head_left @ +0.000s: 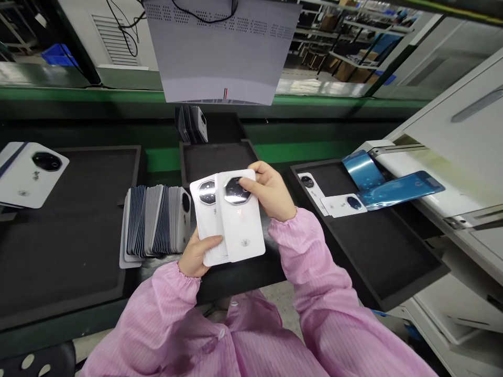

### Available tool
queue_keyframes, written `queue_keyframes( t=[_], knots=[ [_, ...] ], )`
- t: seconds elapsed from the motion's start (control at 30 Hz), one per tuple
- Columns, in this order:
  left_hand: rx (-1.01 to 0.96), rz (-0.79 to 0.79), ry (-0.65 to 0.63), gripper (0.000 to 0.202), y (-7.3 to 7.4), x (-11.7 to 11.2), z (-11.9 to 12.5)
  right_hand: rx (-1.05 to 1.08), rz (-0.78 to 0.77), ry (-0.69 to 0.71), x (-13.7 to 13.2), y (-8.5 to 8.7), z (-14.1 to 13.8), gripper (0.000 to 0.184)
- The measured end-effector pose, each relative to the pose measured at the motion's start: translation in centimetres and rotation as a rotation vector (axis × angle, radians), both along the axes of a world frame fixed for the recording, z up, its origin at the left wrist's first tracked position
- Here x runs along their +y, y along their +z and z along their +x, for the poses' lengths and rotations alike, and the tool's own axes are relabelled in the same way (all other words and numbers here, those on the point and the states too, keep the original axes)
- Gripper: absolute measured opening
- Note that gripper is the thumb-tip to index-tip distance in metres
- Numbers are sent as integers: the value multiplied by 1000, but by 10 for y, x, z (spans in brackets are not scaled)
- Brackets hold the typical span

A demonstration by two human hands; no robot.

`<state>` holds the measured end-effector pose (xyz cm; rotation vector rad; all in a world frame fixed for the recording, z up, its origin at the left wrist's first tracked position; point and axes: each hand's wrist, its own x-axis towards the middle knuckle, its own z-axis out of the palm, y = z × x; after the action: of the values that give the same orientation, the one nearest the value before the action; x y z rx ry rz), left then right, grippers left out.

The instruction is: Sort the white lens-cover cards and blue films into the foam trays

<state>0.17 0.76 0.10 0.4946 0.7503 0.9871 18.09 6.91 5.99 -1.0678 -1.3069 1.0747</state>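
Note:
Two white phone back covers with round black camera rings are fanned out in front of me. My left hand [198, 255] grips the bottom of the rear cover [206, 220], fingers closed on its lower edge. My right hand [271, 191] pinches the top right of the front cover [241, 225], thumb resting near the camera ring. Both sleeves are pink. Just left of my hands, a row of several covers [157, 220] stands on edge on a black foam tray [66, 235].
A black tray [377, 251] on the right holds two white covers [341, 204] and blue film sheets [396, 189] reaching onto a white machine [451, 152]. Another cover [29, 175] lies far left. More covers [192, 124] stand behind a small tray [216, 157] under a grey panel [223, 52].

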Motion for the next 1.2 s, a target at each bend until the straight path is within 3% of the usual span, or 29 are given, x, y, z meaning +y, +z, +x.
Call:
queue_keyframes(
  t=[0.07,0.17,0.23,0.37,1.03,1.2],
  knots=[
    [-9,10,-17,74,1,1,-1,-238,80,-48,2,4,-5,28],
    [0,21,-22,72,1,2,-2,-485,301,-267,3,1,-11,23],
    [9,22,-11,70,0,2,-3,-519,366,-358,3,-4,-13,21],
    [18,18,25,66,-2,3,-5,-523,384,-406,4,-15,-13,21],
    [68,39,-87,80,9,-2,-4,-399,359,-324,12,-17,-13,23],
    [79,17,-126,83,10,-3,-4,-326,251,-188,17,-13,-8,32]
  ],
)
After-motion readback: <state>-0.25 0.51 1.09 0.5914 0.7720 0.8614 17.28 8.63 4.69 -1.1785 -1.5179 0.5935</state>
